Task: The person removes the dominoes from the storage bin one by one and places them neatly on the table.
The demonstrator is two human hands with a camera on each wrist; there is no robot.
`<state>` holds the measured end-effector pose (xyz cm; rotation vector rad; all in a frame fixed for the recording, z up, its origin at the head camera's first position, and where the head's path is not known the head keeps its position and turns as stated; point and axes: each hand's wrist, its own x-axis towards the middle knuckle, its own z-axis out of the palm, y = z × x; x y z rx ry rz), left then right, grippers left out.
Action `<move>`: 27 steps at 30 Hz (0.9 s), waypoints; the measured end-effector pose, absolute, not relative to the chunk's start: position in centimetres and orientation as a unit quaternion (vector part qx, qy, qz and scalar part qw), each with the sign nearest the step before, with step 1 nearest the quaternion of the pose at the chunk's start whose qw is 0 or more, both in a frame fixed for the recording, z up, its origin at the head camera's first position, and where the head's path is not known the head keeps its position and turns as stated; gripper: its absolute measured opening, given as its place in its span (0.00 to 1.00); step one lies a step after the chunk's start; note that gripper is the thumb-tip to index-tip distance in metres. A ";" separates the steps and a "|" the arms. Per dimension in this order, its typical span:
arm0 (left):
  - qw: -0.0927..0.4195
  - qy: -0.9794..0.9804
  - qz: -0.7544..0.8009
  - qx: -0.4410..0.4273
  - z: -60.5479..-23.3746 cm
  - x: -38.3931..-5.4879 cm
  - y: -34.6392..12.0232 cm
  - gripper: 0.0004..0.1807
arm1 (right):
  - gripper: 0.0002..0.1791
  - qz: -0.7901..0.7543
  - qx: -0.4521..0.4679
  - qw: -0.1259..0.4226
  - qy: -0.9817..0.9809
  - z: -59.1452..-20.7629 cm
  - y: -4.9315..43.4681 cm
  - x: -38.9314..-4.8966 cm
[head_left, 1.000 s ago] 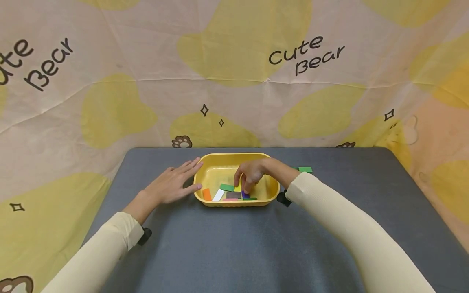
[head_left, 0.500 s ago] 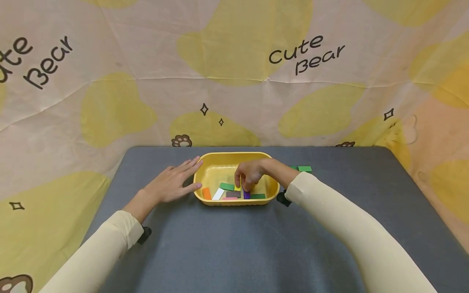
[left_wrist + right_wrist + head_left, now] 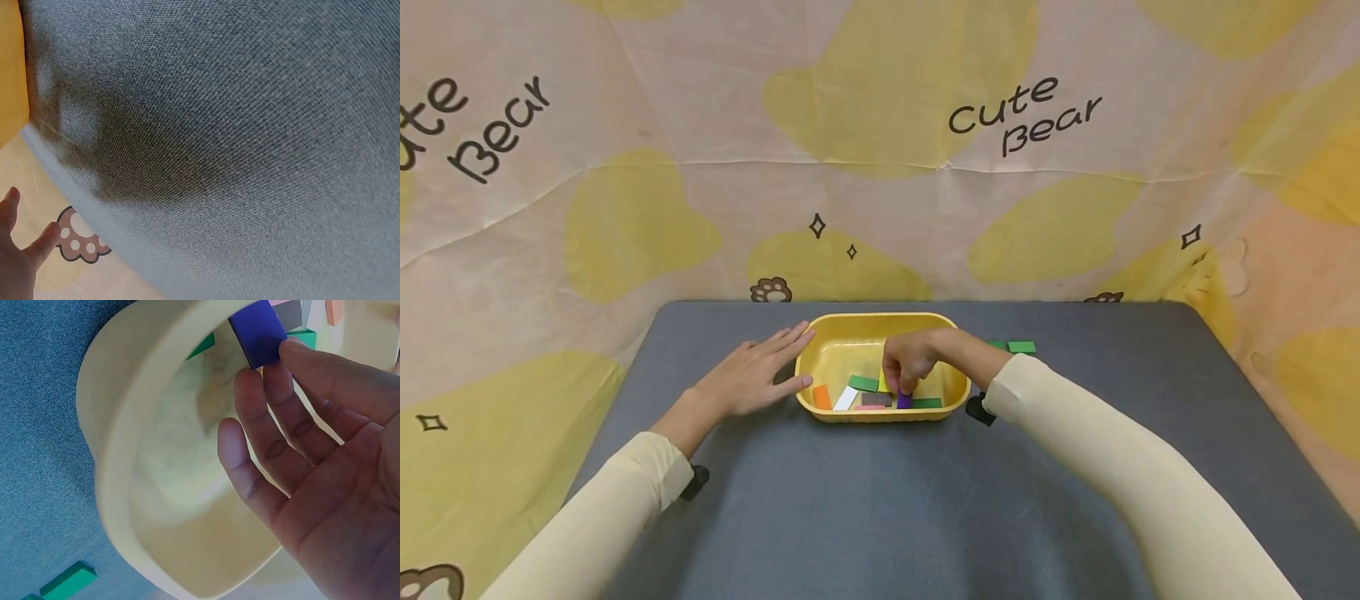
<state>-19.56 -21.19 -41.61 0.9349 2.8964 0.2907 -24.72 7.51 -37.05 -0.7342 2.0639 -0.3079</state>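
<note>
A yellow plastic basin (image 3: 880, 416) holds several small rectangular blocks. My right hand (image 3: 916, 354) reaches down inside it and pinches the near end of a purple block (image 3: 259, 332) between thumb and fingertips. That block lies against the front wall, between a dark grey block (image 3: 876, 399) and a dark green block (image 3: 927, 403). A yellow block (image 3: 883, 382) is partly hidden behind the right fingers. At the basin's left end, my left hand (image 3: 756, 371) rests with spread, straight fingers at the rim; only some of its fingers show in the left wrist view.
Green (image 3: 863, 383), white (image 3: 846, 398), orange (image 3: 822, 397) and pink (image 3: 871, 407) blocks lie along the basin's front left. Outside, behind my right forearm, a green block (image 3: 1021, 347) lies on the grey table (image 3: 850, 500) beside another. A patterned cloth (image 3: 880, 125) hangs behind.
Over the last second the purple block has been straightened against the front wall, and the dark green block to its right has come into fuller view. The left hand has stayed still.
</note>
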 end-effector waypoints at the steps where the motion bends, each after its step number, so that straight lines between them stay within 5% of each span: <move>1: 0.042 0.947 0.094 0.305 -41.6 -19.6 -21.2 0.44 | 0.06 -0.123 -0.299 0.446 0.834 -37.0 7.5 -24.7; 27: 0.043 0.948 0.090 0.303 -41.8 -19.6 -21.2 0.44 | 0.04 -0.139 -0.358 0.347 0.856 -34.9 10.1 -24.5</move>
